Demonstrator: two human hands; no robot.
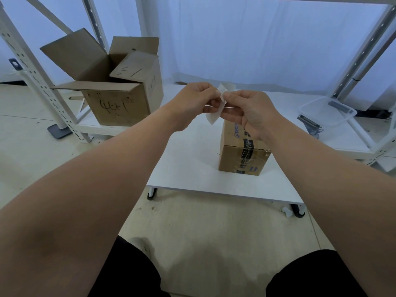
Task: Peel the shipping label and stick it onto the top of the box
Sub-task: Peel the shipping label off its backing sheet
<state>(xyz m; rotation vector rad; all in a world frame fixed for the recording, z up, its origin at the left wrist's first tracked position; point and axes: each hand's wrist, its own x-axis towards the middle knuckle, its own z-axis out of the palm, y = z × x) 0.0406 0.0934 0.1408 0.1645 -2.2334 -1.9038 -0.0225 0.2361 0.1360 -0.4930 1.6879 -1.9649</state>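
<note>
Fingers (232, 96) of both hands meet at one upper edge of the shipping label (214, 116), pinching it between thumb and fingertips; whether the backing has begun to part there is too small to tell. The left hand (192, 103) and the right hand (252, 112) are held up with both forearms stretched forward, knuckles toward each other. The label hangs in the air between them, white, its long axis running roughly up and down, lower corner pointing downward. It sits above the far end of the taped box (243, 155), not touching it. The box stands near the right side of the low white table (184, 163). An open carton (111, 91) stands well apart at the left, a clear plastic bin (327, 111) at the right.
</note>
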